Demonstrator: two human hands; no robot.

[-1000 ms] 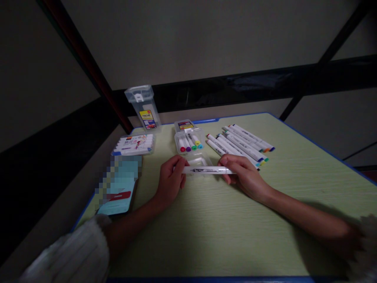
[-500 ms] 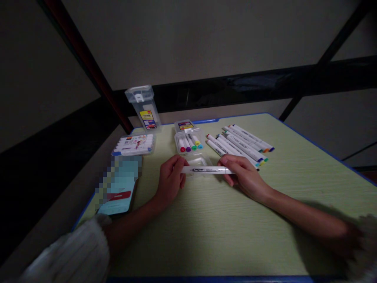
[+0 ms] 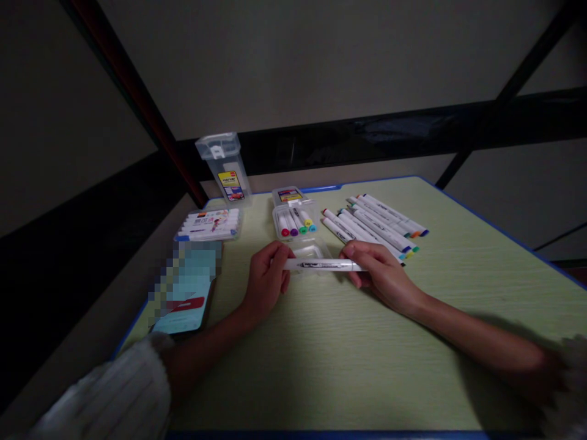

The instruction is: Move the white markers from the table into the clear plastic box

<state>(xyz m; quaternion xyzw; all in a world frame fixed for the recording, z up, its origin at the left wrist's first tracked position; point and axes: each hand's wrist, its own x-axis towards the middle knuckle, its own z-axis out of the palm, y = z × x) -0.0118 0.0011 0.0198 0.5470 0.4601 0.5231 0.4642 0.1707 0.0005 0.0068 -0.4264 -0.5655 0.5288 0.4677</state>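
A white marker pen (image 3: 325, 264) with black print lies level between my hands, above the table. My left hand (image 3: 269, 278) pinches its left end, and my right hand (image 3: 378, 272) grips its right end; both ends are covered by fingers. Just behind the marker is the open clear lid (image 3: 316, 247) of a plastic marker case. The case (image 3: 277, 225) lies behind it, holding several white markers with red, purple, green, yellow and blue ends. To the right, several loose white markers (image 3: 367, 229) lie in a slanting group, the nearest ones close behind my right hand.
At the back left stands a tall clear plastic box (image 3: 227, 165) with a yellow label. In front of it lies a flat pack of white pens (image 3: 208, 225). A phone (image 3: 188, 293) with a lit screen rests left of my left forearm. The table (image 3: 321, 366) has a blue edge.
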